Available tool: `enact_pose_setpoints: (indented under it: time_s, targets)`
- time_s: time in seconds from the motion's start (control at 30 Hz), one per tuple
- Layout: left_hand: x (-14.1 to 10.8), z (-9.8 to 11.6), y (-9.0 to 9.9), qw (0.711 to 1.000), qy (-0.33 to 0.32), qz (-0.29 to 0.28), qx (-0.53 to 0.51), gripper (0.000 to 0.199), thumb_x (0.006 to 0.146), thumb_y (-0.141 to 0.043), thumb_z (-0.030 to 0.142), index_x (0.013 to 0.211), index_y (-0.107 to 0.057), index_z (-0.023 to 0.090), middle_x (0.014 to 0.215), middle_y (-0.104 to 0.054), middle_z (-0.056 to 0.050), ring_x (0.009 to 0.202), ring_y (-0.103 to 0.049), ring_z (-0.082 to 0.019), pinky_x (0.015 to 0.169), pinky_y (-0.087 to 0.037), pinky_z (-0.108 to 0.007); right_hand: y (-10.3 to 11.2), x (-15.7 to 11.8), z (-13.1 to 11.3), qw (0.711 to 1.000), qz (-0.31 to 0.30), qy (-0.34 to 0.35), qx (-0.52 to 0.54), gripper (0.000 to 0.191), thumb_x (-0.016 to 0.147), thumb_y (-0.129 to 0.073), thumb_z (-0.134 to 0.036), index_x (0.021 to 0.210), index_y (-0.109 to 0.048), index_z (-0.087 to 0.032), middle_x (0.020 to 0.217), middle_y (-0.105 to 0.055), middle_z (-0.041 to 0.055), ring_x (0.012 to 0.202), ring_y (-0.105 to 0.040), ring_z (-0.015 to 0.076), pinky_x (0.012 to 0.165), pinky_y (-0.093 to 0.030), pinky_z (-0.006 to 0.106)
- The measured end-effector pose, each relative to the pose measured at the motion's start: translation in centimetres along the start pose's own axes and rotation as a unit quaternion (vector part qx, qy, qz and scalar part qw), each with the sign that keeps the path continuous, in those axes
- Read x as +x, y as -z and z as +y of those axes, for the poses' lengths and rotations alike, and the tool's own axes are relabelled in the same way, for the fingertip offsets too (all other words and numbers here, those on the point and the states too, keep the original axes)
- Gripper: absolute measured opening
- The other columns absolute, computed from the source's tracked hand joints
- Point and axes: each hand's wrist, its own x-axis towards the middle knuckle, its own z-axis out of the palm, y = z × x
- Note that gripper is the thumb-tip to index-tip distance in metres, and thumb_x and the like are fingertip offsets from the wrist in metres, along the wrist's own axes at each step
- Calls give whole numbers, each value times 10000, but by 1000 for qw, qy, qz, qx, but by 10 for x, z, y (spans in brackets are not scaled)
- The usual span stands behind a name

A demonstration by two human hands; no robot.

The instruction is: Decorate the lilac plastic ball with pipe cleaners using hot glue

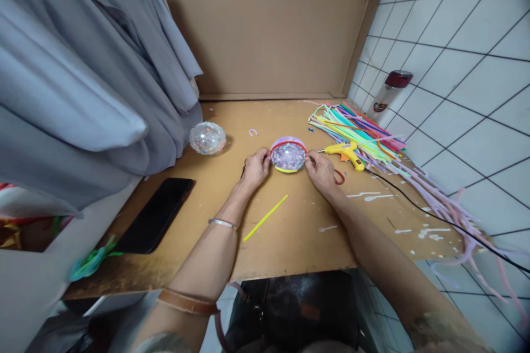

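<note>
A clear ball with white and purple speckles [289,159] sits on the table between my hands. A red pipe cleaner [285,142] arches over its upper part, and a yellow strip [286,170] lies along its lower edge. At the ball's left side, my left hand [257,166] pinches one end of the red pipe cleaner. My right hand [321,170] is closed at the other end, on the right side. A loose yellow pipe cleaner [265,218] lies in front of the ball. Beside my right wrist shows a red loop [339,177], partly hidden.
A yellow glue gun [346,153] with a black cord lies right of my right hand, by a pile of coloured pipe cleaners [356,129]. Another clear ball [207,138] and a black phone [156,215] are at left. A red-lidded bottle [389,94] stands by the tiled wall.
</note>
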Motion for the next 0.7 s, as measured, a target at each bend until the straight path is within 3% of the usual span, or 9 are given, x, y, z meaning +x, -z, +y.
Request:
enact_pose_setpoints:
  time_s: [0.4, 0.7]
  targets:
    - [2, 1, 18, 995, -71, -70, 31, 124, 859, -470, 156, 768, -511, 230, 767, -612, -46, 756, -574, -202, 747, -452, -298, 2, -2, 2, 999, -3, 32, 22, 179, 846, -424, -232, 771, -587, -220, 750, -651, 47, 706, -562, 195, 692, -402, 286]
    - [2, 2, 18, 992, -98, -62, 39, 135, 852, -444, 140, 761, -487, 230, 752, -591, -43, 744, -562, -196, 725, -448, -296, 0, -3, 11, 995, 17, 103, 3, 199, 874, -411, -231, 789, -590, -217, 790, -671, 70, 739, -580, 207, 685, -379, 297]
